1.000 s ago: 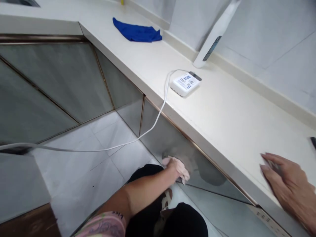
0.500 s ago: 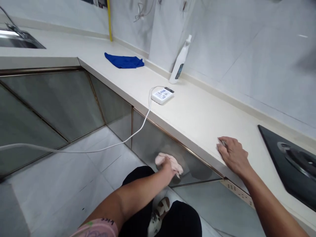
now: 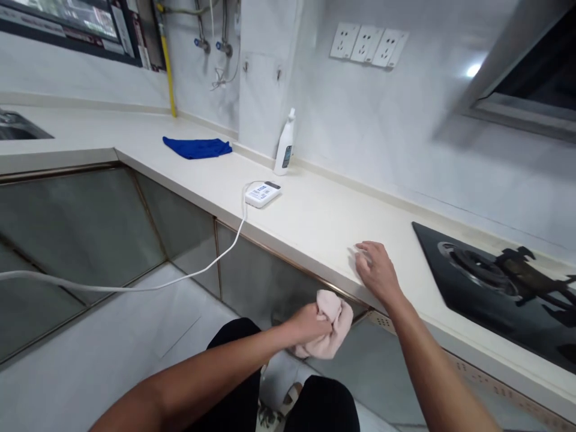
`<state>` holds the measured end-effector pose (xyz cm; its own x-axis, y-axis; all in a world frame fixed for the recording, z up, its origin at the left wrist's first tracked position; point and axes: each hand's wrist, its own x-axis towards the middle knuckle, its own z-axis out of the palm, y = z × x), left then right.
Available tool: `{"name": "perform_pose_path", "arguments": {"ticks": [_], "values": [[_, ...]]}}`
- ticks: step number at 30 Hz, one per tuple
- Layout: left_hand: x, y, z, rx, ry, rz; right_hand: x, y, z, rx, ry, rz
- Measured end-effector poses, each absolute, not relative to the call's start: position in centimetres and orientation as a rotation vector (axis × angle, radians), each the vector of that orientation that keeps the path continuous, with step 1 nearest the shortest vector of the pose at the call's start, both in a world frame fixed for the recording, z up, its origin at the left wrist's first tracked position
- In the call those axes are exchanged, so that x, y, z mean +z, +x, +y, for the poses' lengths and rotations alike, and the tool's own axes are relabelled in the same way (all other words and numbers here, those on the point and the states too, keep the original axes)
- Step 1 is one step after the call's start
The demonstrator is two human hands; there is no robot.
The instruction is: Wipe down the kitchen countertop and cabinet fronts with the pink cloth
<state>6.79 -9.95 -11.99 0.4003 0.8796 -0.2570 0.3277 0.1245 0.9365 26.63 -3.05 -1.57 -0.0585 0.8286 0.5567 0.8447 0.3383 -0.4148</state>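
My left hand [image 3: 310, 323] is closed around a bunched pale pink cloth [image 3: 338, 336], held in front of the cabinet door [image 3: 265, 270] below the countertop. Folds of the cloth hang out past my fingers. At the counter's front edge is my right hand [image 3: 377, 270], its fingers loosely bent and apart with nothing in them. It is over the cream countertop [image 3: 315, 222], left of the black gas stove [image 3: 454, 270]; whether its fingertips touch the surface I cannot tell.
A white device [image 3: 263, 195] lies on the counter, its white cable [image 3: 189, 276] drooping across to the left. Behind it stands a white bottle [image 3: 284, 147]. A blue cloth [image 3: 198, 148] lies farther left, near the sink [image 3: 22, 126]. The range hood [image 3: 526, 78] juts out at upper right.
My left hand has lifted the pink cloth away from the cabinet door, up and to the right. My right hand stays by the counter edge. The view has tilted up and turned right.
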Motion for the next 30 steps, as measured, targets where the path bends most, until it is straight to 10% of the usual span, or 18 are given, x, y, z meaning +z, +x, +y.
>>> {"name": "perform_pose_path", "arguments": {"ticks": [13, 30], "values": [[-4.4, 1.4, -11.5, 0.342, 2.129, 1.128, -15.6, 18.7, -19.0, 1.118, -1.168, -1.093], [-3.3, 1.5, -11.6, 0.674, 1.558, 1.020, -15.5, 18.0, -19.2, 1.206, -0.943, -0.948]]}}
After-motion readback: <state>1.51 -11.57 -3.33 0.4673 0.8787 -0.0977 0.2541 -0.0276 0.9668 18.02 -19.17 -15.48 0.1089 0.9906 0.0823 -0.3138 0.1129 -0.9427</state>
